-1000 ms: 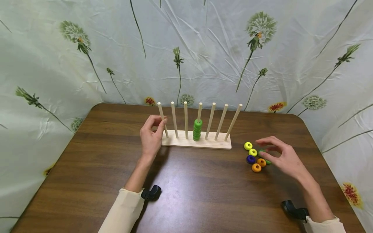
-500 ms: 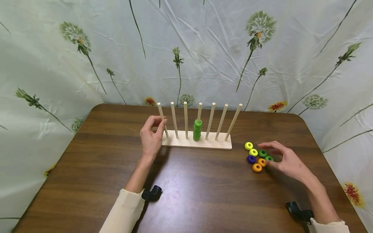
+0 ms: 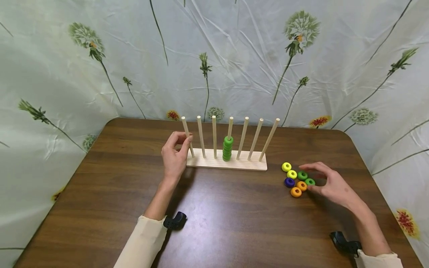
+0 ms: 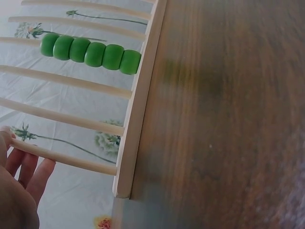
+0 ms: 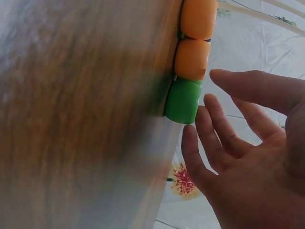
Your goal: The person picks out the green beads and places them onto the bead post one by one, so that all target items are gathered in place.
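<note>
A pale wooden stand [image 3: 218, 163] with a row of upright pegs holds several green beads [image 3: 227, 149] stacked on its middle peg. My left hand [image 3: 175, 158] pinches the leftmost peg [image 4: 81, 163] between thumb and fingers, well above the base. On the right, my right hand [image 3: 331, 186] hovers with parted, loosely bent fingers beside a group of loose beads. Nearest to it are two green beads [image 3: 310, 182], just in front of its thumb and fingertips. Two orange beads [image 5: 191, 58] sit against a green one in the right wrist view.
Two yellow beads [image 3: 292, 174] and a dark blue bead [image 3: 289, 182] complete the loose group on the brown wooden table [image 3: 228, 223]. A flower-print cloth [image 3: 248, 56] hangs behind the table's far edge.
My right hand has drawn back slightly to the right and down from over the green beads, so both now show. My left hand keeps its place on the leftmost peg.
</note>
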Tool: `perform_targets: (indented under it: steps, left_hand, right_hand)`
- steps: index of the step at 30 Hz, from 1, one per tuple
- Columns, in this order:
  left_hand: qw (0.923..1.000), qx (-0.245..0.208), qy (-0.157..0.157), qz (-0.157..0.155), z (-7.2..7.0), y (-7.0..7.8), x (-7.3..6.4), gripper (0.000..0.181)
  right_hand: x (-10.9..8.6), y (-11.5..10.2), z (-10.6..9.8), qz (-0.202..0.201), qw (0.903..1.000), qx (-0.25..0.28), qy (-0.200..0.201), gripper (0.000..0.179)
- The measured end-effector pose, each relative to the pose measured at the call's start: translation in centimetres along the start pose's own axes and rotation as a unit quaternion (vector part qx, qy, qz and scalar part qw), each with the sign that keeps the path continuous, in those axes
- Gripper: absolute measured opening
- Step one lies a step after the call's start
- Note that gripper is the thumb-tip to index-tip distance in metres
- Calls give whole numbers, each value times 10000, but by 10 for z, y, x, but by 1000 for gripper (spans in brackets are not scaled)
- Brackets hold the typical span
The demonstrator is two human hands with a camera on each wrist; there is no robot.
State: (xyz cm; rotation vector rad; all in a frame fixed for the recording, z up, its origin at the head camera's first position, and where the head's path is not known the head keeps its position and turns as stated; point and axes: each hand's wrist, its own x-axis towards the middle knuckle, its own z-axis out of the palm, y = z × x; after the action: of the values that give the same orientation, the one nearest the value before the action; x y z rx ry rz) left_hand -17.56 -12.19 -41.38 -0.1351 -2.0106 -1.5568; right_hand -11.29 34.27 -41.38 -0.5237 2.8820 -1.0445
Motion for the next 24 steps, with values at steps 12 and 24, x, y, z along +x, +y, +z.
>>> perform_targets:
  steps: [12, 24]
  left_hand:
    - [10000, -13, -40, -60, -1, 1, 0, 14]
    - [10000, -64, 6, -69, 0, 0, 0, 14]
  right_hand:
    - [3, 3, 2, 635, 9967, -59, -495, 66]
    - [2, 8, 4, 979, 9938, -263, -457, 58]
